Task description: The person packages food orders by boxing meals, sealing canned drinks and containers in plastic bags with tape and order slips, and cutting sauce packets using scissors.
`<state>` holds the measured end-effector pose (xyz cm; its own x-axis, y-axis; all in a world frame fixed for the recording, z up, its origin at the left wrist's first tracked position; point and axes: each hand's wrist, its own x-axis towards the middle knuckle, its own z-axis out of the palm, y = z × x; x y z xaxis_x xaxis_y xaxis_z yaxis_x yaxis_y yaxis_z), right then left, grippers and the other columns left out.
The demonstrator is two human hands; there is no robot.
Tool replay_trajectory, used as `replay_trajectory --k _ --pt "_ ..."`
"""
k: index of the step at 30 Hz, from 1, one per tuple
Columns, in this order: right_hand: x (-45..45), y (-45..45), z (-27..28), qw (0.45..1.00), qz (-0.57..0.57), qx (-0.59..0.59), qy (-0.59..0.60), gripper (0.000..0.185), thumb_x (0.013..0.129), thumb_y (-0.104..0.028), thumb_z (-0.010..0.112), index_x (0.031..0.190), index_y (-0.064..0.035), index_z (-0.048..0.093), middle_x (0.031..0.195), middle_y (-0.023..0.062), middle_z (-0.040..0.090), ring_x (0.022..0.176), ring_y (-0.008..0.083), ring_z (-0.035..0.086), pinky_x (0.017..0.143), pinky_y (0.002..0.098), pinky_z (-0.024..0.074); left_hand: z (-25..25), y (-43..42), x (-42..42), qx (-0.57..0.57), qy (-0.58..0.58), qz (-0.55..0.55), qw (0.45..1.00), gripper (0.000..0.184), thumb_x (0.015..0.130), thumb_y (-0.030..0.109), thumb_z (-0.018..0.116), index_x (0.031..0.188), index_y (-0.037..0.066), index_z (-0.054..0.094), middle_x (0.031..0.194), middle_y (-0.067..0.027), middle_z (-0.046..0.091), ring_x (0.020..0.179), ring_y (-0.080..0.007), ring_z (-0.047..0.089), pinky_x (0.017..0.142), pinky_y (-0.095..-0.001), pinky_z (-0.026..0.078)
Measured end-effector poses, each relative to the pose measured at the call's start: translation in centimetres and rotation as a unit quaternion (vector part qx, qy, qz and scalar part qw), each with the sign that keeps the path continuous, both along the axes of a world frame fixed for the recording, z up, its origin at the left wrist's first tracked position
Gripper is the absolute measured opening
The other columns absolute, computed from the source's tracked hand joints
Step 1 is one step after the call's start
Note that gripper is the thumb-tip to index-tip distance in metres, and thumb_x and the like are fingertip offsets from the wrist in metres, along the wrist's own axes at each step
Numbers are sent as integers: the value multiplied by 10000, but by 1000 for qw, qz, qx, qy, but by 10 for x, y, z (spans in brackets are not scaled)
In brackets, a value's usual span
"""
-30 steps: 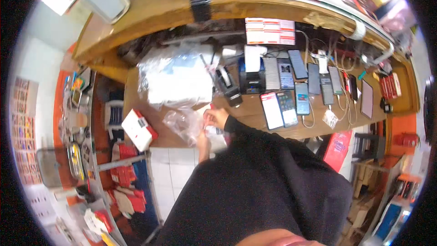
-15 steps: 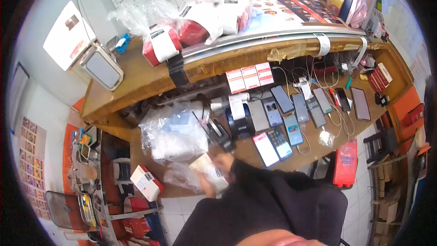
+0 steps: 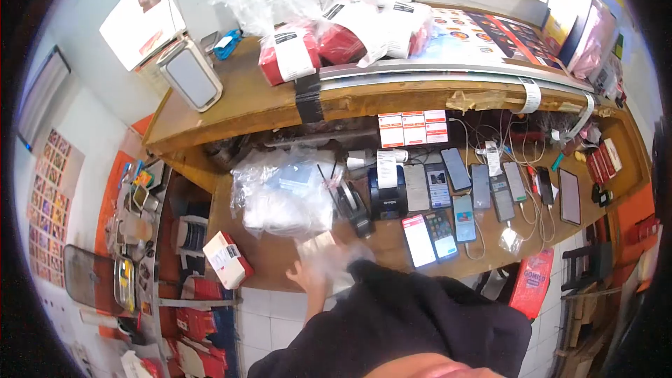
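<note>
Lower centre: white box on surface, apparently not yet bagged. Left hand beside it, fingers spread, released; right blurred within plastic, grip can't tell. Upper centre: red parcels already bagged.

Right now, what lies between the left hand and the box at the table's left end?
The head view shows only bare brown tabletop between the left hand and the box.

Desk: plastic bags left | receipt printer middle | smartphones right | raised shelf behind, bearing wrapped parcels | carton, apparently, before bags
</note>
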<state>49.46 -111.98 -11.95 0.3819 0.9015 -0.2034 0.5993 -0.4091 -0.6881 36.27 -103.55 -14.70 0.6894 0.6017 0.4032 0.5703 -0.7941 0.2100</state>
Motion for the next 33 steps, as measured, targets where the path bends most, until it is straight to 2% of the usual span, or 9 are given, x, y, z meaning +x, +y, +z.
replay_trajectory --k 2,4,9,14,15,20,26,31,33 --pt "1 0 -34 996 -50 44 58 194 722 -165 518 870 -52 572 774 103 587 738 210 564 680 335 436 33 -10 3 12 -26 -7 1000 183 670 219 501 711 61 583 730 -103 557 804 -259 482 741 -454 319" --pt "-5 5 -55 990 -45 100 87 175 712 -148 533 848 -45 573 772 103 587 740 213 563 694 345 435 -2 0 -1 -101 -56 -3 993 185 666 195 514 702 25 578 720 -150 562 742 -300 515 659 -443 365" --pt "-27 8 -48 915 15 398 -72 164 718 -75 537 881 -59 549 832 99 562 729 257 551 652 324 446 -21 15 3 -201 -136 5 970 216 679 169 549 666 -47 557 612 -212 543 554 -358 531 520 -420 403" --pt "-28 27 -98 901 34 433 16 153 736 -99 522 886 -69 528 792 100 545 719 271 550 635 333 453 -10 28 3 -290 -121 2 949 345 672 275 625 589 -50 544 498 -179 513 435 -307 500 457 -408 391" --pt "-19 21 -101 912 72 400 -52 145 739 -107 522 879 -73 528 784 99 549 706 274 553 626 338 455 -29 34 -2 -329 -143 8 933 432 616 371 666 593 -42 545 501 -169 520 422 -281 485 450 -402 386" --pt "-7 22 -75 931 142 327 -82 107 740 -141 527 834 -89 523 740 109 565 663 263 568 564 354 458 -3 32 0 -336 -22 94 937 490 541 413 700 687 -35 567 621 -187 570 559 -324 554 522 -412 427" --pt "-5 15 -45 968 85 219 90 151 703 -149 561 828 -72 529 702 100 569 643 251 572 569 334 460 -21 29 0 -312 62 215 923 606 509 542 676 705 -26 601 694 -189 590 677 -340 581 588 -407 447" --pt "-31 14 -71 908 35 418 23 165 693 -114 566 844 -55 534 790 90 569 693 223 567 600 303 457 4 32 8 -403 127 186 887 538 510 420 718 708 -61 584 745 -224 581 715 -300 589 601 -392 457" --pt "-26 12 -40 849 96 480 -198 171 673 -84 537 839 -43 524 785 80 535 724 213 537 616 295 448 -8 50 6 -451 191 111 865 488 535 379 719 711 -57 587 729 -210 588 721 -274 598 598 -370 460"
